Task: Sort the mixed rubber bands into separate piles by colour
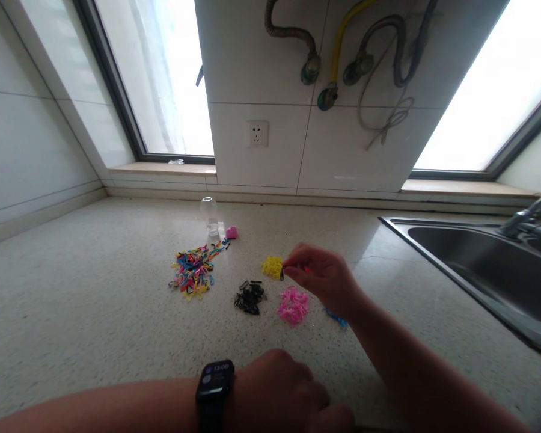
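Note:
Between the thumb and forefinger of my right hand [324, 273] is a small black elastic hair band [282, 273]. A bit of red shows among its other curled fingers. Below and around this hand lie sorted piles: yellow bands [271, 267], black bands [250, 297], pink bands [293, 305] and blue bands [336, 317], the blue partly hidden by my wrist. Farther left spreads a mixed-colour heap of bands [193, 269]. My left hand [282, 391], at the near edge below the piles, has its fingers curled; its palm is hidden.
A clear bottle [209, 216] stands upside down behind the mixed heap, beside a pink cap [232, 232]. On the right a steel sink [401, 231] with a faucet [529, 218] is set into the speckled counter [94, 300]. Tiled wall and windows rise behind.

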{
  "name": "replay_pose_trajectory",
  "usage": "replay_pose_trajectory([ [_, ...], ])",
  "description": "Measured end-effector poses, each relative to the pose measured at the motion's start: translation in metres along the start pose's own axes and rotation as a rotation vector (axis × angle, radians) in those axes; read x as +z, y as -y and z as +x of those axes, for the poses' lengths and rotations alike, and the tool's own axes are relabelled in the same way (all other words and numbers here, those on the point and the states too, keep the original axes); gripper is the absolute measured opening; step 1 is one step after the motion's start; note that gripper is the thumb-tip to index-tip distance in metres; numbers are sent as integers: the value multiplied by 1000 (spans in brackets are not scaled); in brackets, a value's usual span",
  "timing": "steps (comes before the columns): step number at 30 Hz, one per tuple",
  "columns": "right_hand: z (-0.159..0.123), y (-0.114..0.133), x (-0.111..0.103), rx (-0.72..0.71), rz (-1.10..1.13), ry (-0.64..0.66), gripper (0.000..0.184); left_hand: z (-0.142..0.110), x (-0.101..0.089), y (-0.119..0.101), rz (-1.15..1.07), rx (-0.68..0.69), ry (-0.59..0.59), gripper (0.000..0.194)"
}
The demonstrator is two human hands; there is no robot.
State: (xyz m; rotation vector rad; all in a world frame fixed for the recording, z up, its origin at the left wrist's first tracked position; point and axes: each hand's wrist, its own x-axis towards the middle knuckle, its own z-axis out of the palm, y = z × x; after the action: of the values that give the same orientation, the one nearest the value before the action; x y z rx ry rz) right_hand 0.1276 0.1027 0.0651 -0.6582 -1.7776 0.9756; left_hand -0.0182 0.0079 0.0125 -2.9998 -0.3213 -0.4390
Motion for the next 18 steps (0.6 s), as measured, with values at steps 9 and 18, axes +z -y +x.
replay_pose_trajectory([
  [9, 0, 9, -1, -116, -49, -55, 7, 1, 0, 1, -9, -4, 10, 12],
  [18, 0, -7, 4, -291, -674, 252, 10, 0, 7, 2, -28, 1, -27, 12],
])
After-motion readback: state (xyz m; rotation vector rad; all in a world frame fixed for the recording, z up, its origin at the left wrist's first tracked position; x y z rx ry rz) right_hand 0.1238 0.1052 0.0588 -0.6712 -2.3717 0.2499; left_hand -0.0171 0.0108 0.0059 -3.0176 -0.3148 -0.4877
